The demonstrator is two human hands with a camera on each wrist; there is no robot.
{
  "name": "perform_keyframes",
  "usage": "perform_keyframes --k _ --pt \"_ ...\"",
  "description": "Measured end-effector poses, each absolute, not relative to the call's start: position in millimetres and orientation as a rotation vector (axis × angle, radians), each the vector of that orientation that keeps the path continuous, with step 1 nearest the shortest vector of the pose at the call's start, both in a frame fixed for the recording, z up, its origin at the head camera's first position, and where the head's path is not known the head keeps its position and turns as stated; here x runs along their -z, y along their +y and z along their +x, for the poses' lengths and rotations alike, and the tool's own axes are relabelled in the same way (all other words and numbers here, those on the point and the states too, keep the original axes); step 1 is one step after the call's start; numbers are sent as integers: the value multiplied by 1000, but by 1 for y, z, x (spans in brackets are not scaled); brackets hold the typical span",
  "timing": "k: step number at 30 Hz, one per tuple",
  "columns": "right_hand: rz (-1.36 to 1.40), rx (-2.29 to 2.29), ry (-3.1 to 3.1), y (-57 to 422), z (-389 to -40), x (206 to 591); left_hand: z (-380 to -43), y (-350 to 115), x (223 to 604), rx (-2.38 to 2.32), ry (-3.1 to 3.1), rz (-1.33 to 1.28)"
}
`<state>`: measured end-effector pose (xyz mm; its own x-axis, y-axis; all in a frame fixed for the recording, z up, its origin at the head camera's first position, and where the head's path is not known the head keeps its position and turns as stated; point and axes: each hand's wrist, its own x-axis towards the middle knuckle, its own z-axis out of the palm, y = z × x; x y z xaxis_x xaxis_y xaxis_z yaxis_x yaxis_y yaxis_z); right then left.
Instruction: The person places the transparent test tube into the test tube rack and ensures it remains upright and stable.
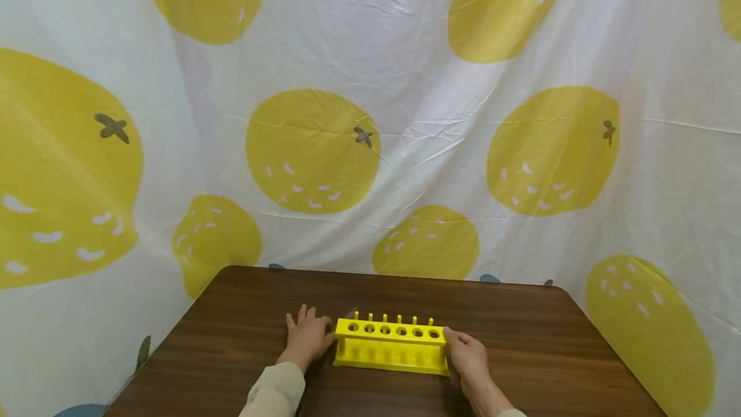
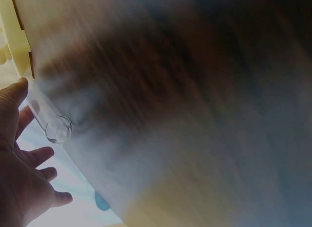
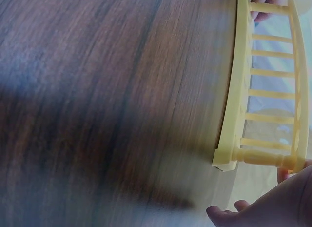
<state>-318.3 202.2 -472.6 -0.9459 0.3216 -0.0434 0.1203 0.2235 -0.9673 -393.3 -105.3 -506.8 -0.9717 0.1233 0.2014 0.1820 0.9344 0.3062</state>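
Observation:
A yellow test tube rack point(image 1: 390, 360) stands upright on the dark wooden table, with a row of round holes and a row of pegs behind them. My right hand point(image 1: 470, 358) pinches its right end between thumb and finger; its other fingers point(image 3: 217, 215) stretch out over the table. At the rack's left end my left hand point(image 1: 309, 338) has its fingers spread, the thumb point(image 2: 19, 90) right at the rack's corner. Near that thumb and index finger lies a clear glass test tube point(image 2: 58, 129), mostly hidden behind the rack in the head view.
The wooden table point(image 1: 538, 340) has rounded far corners and stretches beyond the rack on both sides. Behind it hangs a white curtain point(image 1: 428, 108) printed with yellow fruit, close to the table's back edge.

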Motion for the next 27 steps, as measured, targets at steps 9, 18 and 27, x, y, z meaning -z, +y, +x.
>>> perform_keyframes --k 9,18,27 --pt "-425 -1817 -2313 202 -319 473 -396 -104 506 456 -2931 -210" --pt "-421 -1810 -2305 202 -318 473 -400 -104 505 404 -2953 -148" --pt "-433 -1822 -2318 202 -318 473 -400 -102 508 373 -2937 -131"
